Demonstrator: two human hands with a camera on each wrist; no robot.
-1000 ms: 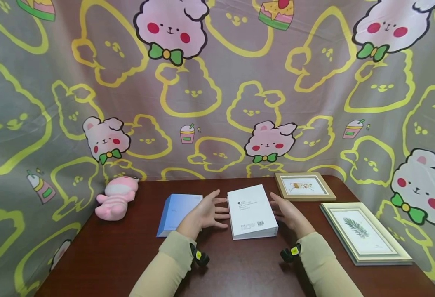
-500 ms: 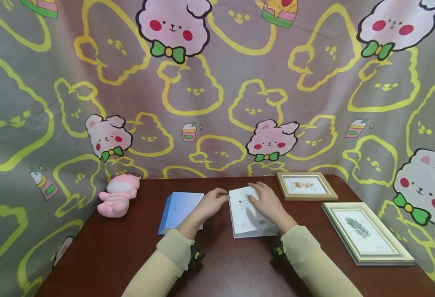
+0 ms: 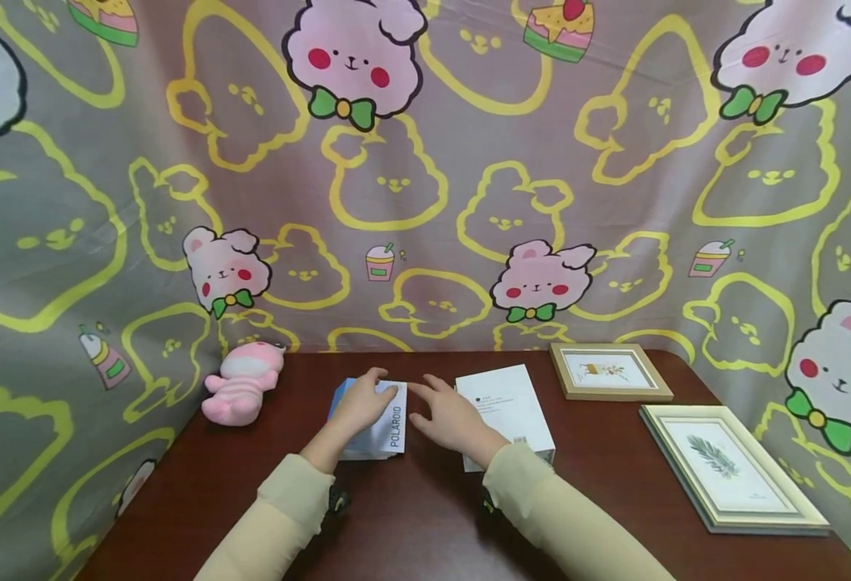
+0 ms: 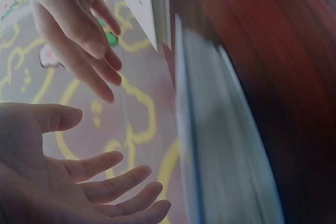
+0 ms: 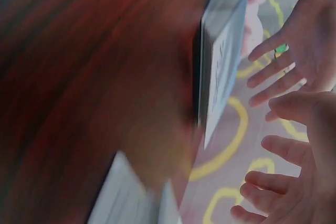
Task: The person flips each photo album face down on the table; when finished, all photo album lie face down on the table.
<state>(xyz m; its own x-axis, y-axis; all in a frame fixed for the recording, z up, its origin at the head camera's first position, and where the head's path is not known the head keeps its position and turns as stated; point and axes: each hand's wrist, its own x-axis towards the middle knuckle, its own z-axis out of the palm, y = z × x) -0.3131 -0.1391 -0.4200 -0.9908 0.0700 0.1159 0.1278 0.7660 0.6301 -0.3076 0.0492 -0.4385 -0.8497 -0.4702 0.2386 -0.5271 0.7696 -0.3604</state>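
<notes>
Both hands hover over the blue book (image 3: 370, 424) on the dark wooden table (image 3: 425, 524). Seen from the head camera, the left hand (image 3: 361, 406) lies above the book's far left part, fingers spread and fairly straight, and it grips nothing; whether the fingertips touch the cover cannot be told. The right hand (image 3: 450, 415) sits just beside the book's right edge, fingers stretched toward the left hand, also holding nothing. In the left wrist view the left hand's (image 4: 63, 182) fingers are loosely extended with the palm open, and the right hand (image 4: 79, 30) hangs opposite it with straight fingers. The right wrist view, blurred, shows the book (image 5: 220, 72) seen edge-on beside both open palms.

That book lies flat near the middle of the table, its spine lettered POLAROID facing right. A white book (image 3: 512, 411) lies flat just to its right, partly behind the right forearm. A pink plush toy (image 3: 239, 383) rests at the table's far left edge. Two framed pictures lie on the right: a small frame (image 3: 609, 373) near the back and a large frame (image 3: 730, 468) closer to the front. A cartoon-printed cloth (image 3: 425, 177) hangs behind.
</notes>
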